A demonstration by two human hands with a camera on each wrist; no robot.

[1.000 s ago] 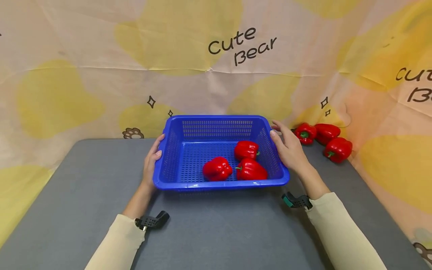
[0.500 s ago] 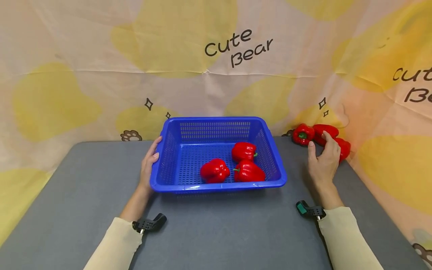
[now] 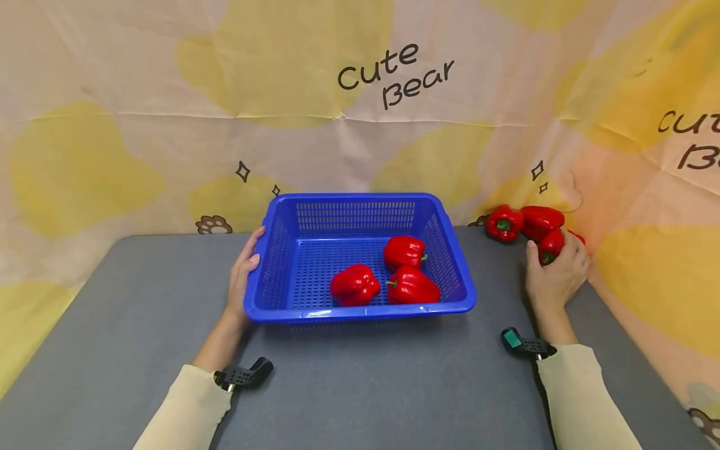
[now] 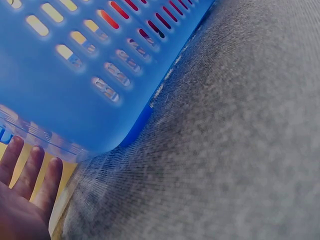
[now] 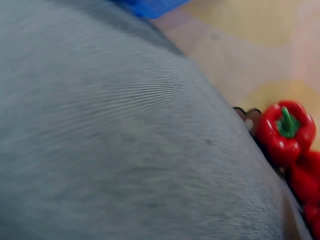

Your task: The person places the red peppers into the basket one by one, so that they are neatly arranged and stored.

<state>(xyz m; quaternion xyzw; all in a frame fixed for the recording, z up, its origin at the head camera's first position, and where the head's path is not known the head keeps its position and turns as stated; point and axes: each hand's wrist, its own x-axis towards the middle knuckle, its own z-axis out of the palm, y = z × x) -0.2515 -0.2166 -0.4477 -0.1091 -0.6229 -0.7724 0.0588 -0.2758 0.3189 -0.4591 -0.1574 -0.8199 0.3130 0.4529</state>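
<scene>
A blue plastic basket [image 3: 360, 310] sits on the grey table with three red bell peppers in it: one at the back [image 3: 404, 252], one at the front left [image 3: 355, 285] and one at the front right [image 3: 413, 286]. My left hand [image 3: 240, 278] touches its left side; in the left wrist view, straight fingers [image 4: 49, 185] meet the outside of the rim. At the far right, my right hand [image 3: 558, 275] grips a red bell pepper [image 3: 552, 245], thumb on one side and fingers on the other. The right wrist view does not show this hand.
Beside the gripped pepper lie two more red bell peppers, one with its green stem facing forward [image 3: 504, 224] and one behind [image 3: 542, 219]. A patterned cloth [image 3: 315, 150] hangs along the back and right of the table [image 3: 371, 381].
My right hand has left the basket's right side and moved right to the loose peppers, where it now grips the front one. My left hand has stayed at the basket's left side.
</scene>
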